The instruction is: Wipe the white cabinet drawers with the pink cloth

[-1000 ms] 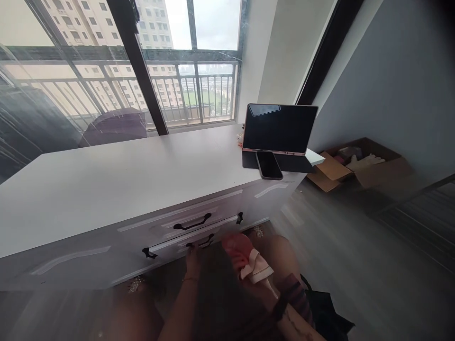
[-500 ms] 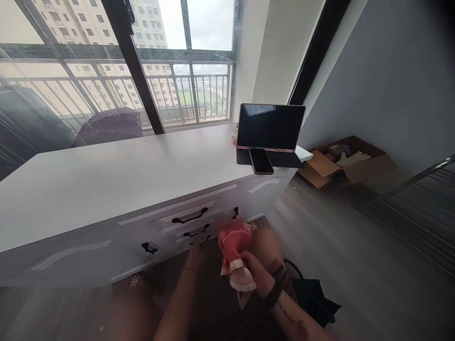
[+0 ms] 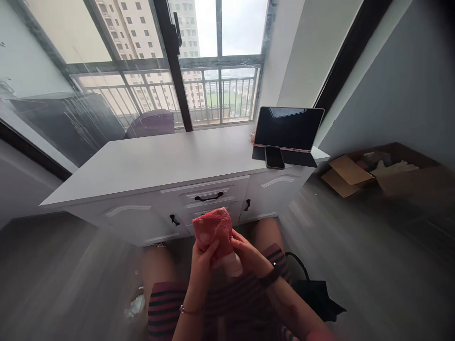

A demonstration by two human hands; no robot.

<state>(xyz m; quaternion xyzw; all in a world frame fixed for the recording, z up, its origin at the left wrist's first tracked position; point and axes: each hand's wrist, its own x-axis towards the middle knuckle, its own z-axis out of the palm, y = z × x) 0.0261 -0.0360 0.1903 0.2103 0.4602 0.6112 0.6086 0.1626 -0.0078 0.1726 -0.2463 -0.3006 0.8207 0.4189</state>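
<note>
Red cloth [image 3: 213,228] pinched by both hands [image 3: 223,253] | white cabinet [image 3: 170,163] ahead | tablet [image 3: 288,128], phone [image 3: 274,157] on top

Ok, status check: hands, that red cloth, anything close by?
Left hand and right hand both grip the red cloth, held up before the white cabinet. Black bag on the floor at right. Nothing between hands and cabinet.

Bright daylight floods through the window [image 3: 199,61]; picture edges blur and warp.
</note>
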